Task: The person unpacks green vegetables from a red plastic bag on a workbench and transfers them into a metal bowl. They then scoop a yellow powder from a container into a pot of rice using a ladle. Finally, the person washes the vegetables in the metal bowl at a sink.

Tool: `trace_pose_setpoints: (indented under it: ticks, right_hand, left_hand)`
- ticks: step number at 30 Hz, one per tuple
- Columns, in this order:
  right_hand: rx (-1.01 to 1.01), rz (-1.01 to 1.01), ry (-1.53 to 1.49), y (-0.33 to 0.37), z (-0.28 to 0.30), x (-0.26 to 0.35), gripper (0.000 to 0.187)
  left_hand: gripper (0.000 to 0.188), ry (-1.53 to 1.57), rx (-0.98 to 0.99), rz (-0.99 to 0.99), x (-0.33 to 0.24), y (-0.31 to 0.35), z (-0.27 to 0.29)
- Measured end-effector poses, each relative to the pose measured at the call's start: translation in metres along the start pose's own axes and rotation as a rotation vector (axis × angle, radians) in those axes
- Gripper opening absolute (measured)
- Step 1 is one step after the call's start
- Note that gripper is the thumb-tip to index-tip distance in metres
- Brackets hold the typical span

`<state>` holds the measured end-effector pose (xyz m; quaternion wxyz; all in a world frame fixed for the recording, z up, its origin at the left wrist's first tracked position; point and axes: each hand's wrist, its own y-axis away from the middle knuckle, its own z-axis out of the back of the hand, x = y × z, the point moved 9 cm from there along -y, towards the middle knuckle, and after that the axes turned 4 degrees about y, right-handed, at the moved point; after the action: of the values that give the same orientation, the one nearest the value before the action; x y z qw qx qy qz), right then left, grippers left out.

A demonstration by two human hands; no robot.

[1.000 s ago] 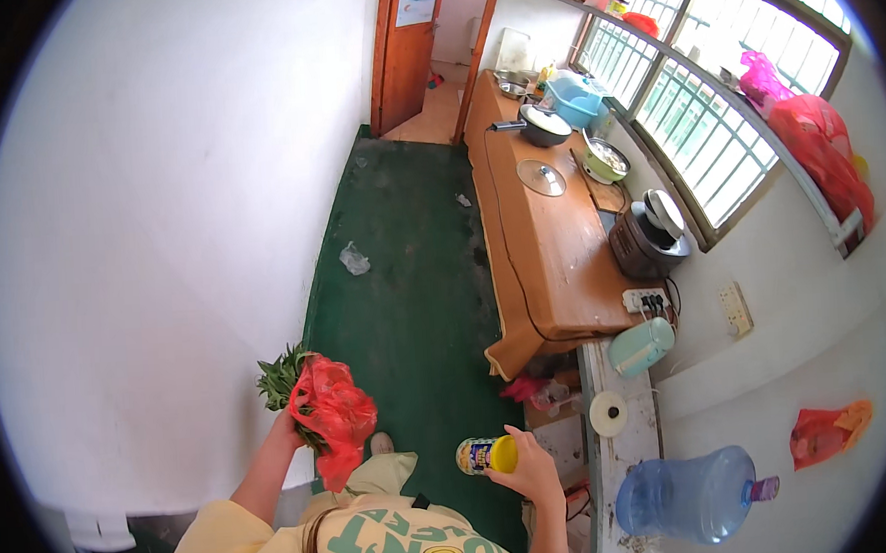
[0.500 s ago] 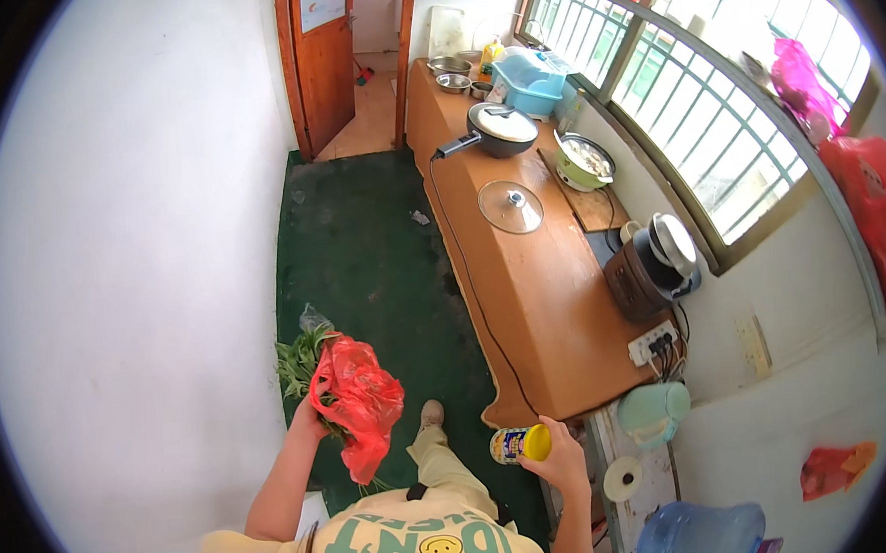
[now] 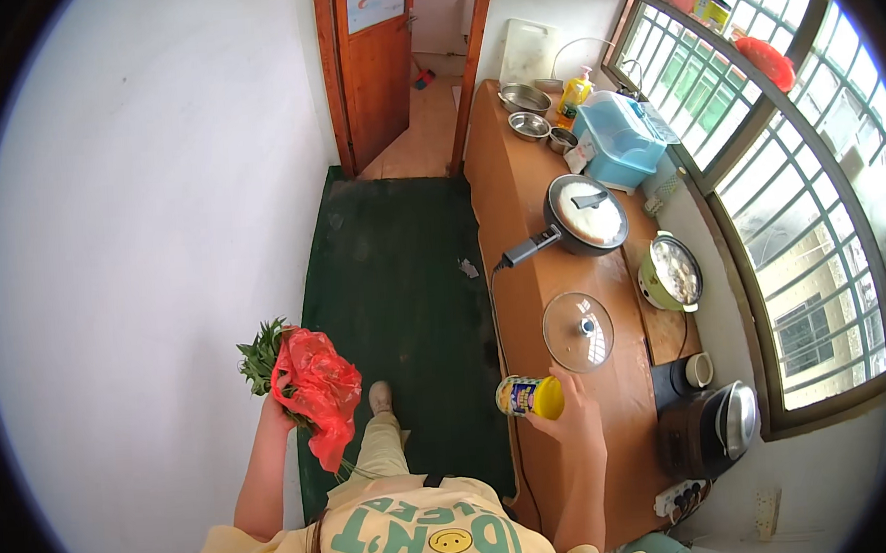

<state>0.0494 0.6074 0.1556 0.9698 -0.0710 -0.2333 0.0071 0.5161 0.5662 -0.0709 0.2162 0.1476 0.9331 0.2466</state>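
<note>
My left hand [image 3: 279, 413] is closed around a bunch of leafy greens [image 3: 261, 358] partly wrapped in a red plastic bag [image 3: 318, 381]. Thin stems hang out below the bag. On the other side, my right hand [image 3: 574, 417] grips a jar [image 3: 517, 396] by its yellow lid, holding it on its side beside the counter's edge. The jar has a printed label, and its contents cannot be made out. Closest to that hand on the counter is a glass pan lid [image 3: 565, 342] with a knob.
Along the right runs a brown-covered counter [image 3: 544, 451] with a lidded frying pan [image 3: 602, 248], a green electric pot [image 3: 654, 290], a rice cooker [image 3: 684, 446], a blue lidded box [image 3: 622, 147] and metal bowls [image 3: 528, 125]. Ahead is a half-open wooden door [image 3: 378, 95]. Litter [image 3: 468, 268] lies on the green floor.
I have moved forward along the counter, and the view has shifted with me. Both hands keep hold of the greens and the jar, the jar now level with the pan lid's near side.
</note>
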Motion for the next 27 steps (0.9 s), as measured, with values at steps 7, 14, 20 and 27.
trace_pose_setpoints:
  ticks: [7, 14, 20, 27]
  right_hand:
    - [-0.204, -0.256, -0.048, -0.141, -0.009, -0.017, 0.065]
    - [-0.297, -0.457, -0.113, -0.247, -0.001, -0.018, 0.065]
    - [-0.367, -0.516, -0.162, -0.355, -0.037, -0.059, 0.065]
    - [-0.231, -0.598, 0.019, -0.488, -0.056, -0.105, 0.068]
  left_hand:
    - [0.048, -0.11, 0.084, 0.154, -0.066, -0.223, -0.091]
    - [0.048, -0.35, 0.153, 0.4, -0.057, -0.426, -0.262]
    - [0.052, -0.623, 0.273, 0.459, 0.02, -0.567, -0.394]
    - [0.056, -0.988, 0.532, 0.408, 0.101, -0.686, -0.498]
